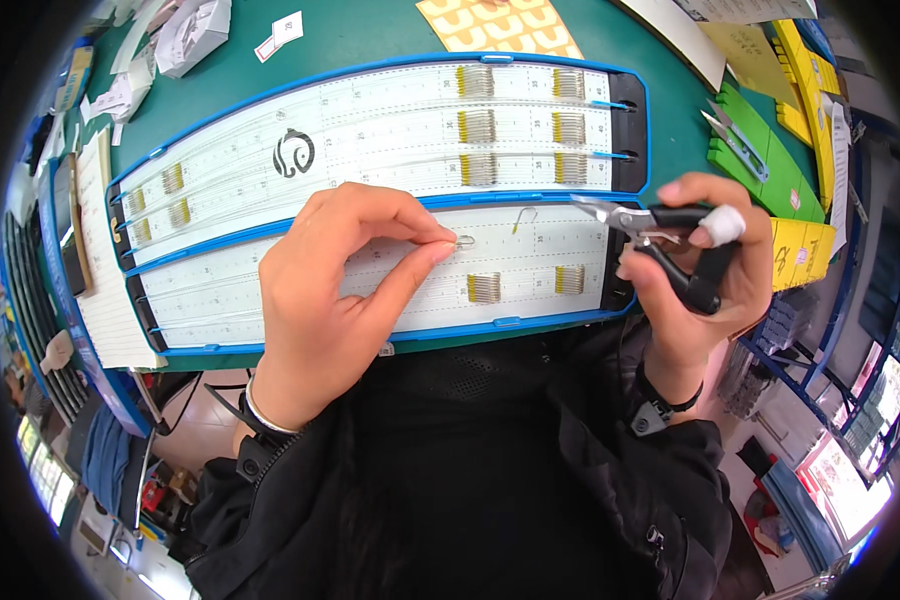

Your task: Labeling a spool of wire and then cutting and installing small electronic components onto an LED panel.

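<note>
An open blue case with white boards [390, 140] lies in front of me, with rows of fish hooks bound in yellow thread and thin lines stretched along it. Over its near half, the thumb and forefinger of my left hand [320, 290] pinch a small wire hook [465, 241]. A loose hook [524, 220] rests on the board just right of those fingertips. My right hand [715, 265], one finger wrapped in white tape, grips black-handled pliers [625, 217] above the case's right end. The pliers' tip points left, apart from the hook in my left hand.
Small scissors [740, 147] lie on a green holder [795, 185] at the right, next to yellow holders [805, 255]. A yellow patterned sheet [505, 22] sits behind the case. White paper packets [195, 38] are at the far left, and a lined paper sheet [115, 320] lies left of the case.
</note>
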